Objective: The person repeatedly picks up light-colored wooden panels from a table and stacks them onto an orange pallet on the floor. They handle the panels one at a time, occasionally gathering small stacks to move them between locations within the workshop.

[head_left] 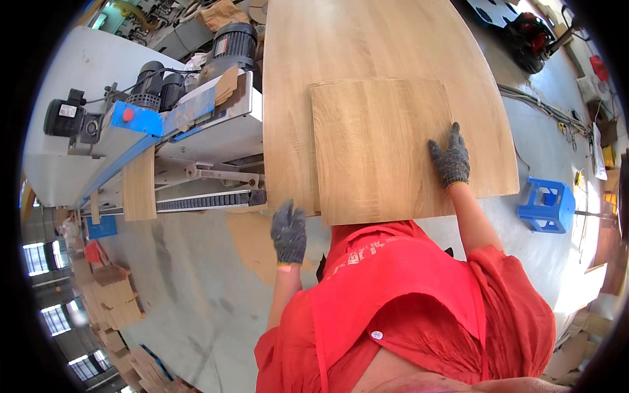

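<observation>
Right hand (450,157), gloved, lies spread flat on the square wooden panel (380,147) near its right edge; that panel rests atop the larger board (295,78). Left hand (289,232), loosely curled and empty, hangs off the board's near-left corner.

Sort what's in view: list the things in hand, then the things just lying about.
In hand: small wooden panel, large wooden board beneath it, right hand flat on the panel, left hand off its edge.
Lying about: blue stool, grey machine, stacked offcuts.
</observation>
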Action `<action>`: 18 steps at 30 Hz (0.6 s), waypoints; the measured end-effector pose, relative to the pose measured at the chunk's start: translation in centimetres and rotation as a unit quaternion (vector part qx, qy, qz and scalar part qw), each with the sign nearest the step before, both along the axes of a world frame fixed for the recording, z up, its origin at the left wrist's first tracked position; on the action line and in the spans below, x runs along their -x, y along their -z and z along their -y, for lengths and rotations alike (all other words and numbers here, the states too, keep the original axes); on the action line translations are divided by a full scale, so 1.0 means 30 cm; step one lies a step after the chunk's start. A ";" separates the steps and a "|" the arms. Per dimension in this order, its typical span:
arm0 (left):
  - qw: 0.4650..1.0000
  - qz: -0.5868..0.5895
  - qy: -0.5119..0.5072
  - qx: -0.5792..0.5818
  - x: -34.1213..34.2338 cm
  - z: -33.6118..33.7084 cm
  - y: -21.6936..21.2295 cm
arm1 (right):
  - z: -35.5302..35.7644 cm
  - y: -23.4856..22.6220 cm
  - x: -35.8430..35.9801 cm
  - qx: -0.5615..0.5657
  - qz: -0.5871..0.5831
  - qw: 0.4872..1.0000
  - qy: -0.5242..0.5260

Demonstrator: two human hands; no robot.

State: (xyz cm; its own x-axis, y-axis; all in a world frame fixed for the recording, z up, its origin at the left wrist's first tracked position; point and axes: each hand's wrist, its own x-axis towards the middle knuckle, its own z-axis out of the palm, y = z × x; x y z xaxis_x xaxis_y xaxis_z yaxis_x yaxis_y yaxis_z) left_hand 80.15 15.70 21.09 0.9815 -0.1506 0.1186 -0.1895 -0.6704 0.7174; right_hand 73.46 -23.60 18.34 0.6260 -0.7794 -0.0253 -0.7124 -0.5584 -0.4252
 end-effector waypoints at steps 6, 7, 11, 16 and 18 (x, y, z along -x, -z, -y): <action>0.988 -0.063 0.008 -0.142 -0.132 0.237 0.046 | 0.040 -0.013 -0.091 -0.028 0.025 0.999 -0.033; 0.981 -0.095 0.001 -0.171 -0.128 0.243 0.027 | 0.017 -0.029 -0.099 -0.032 0.021 0.998 -0.040; 0.982 -0.107 -0.124 -0.095 0.055 0.236 0.076 | 0.014 -0.053 -0.120 -0.040 -0.003 0.990 -0.135; 0.936 -0.232 -0.257 0.061 0.485 0.388 0.010 | 0.161 -0.028 0.006 -0.096 0.021 0.957 -0.274; 0.872 -0.300 -0.358 0.146 0.534 0.422 0.104 | 0.166 0.045 -0.050 -0.118 0.033 0.939 -0.320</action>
